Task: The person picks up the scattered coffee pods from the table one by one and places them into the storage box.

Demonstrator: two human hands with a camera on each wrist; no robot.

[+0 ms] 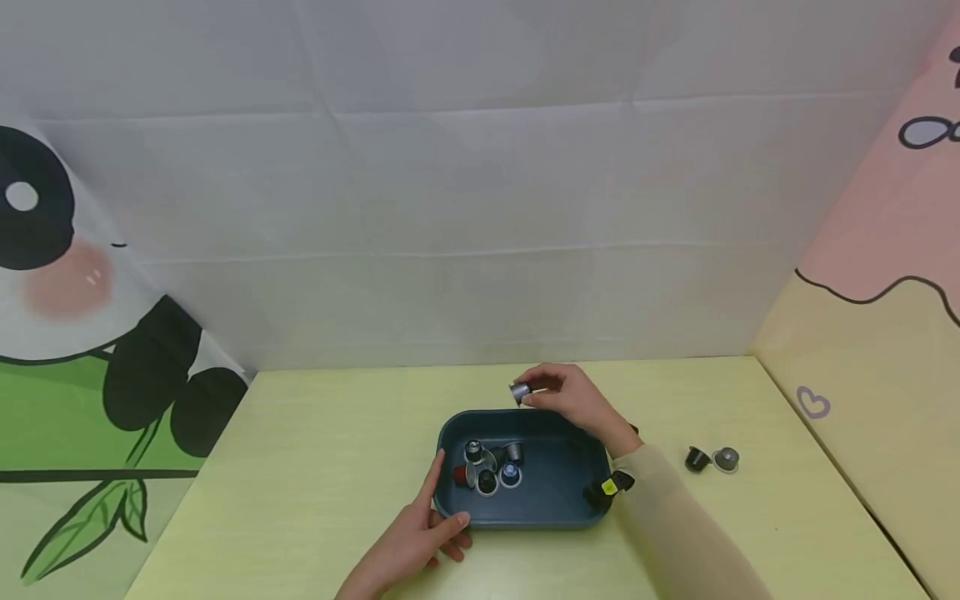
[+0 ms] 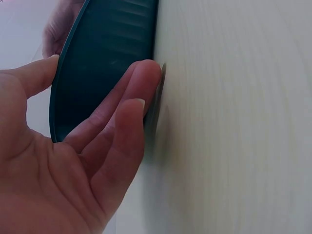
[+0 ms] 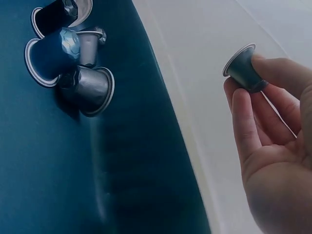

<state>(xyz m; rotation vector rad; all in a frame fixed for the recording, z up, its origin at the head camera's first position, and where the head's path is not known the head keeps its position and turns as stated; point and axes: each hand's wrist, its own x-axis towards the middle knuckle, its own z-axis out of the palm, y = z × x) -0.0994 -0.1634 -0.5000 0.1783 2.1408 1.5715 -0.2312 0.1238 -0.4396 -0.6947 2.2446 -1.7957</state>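
Just past the far rim of a dark blue-green tray: one grey capsule, any lettering too small to read.

Right hand: clamped on that capsule, thumb against fingertips, capsule rim turned away from the palm. Beige sleeve; black wrist fitting with yellow label, print unreadable.

Left hand: thumb and index finger spread apart at the tray's near-left corner, touching it; remaining fingers loosely bent outside the wall.

Tray contents: clustered capsules, including red capsule and blue capsule, grouped left, well apart from the right wall.

Surface: pale yellow, extending either side of the tray; far edge meets a creased white backdrop. Toward the right edge: black capsule, tipped, just beside silver-rimmed capsule.

Right panel: pink and cream, heart outline.
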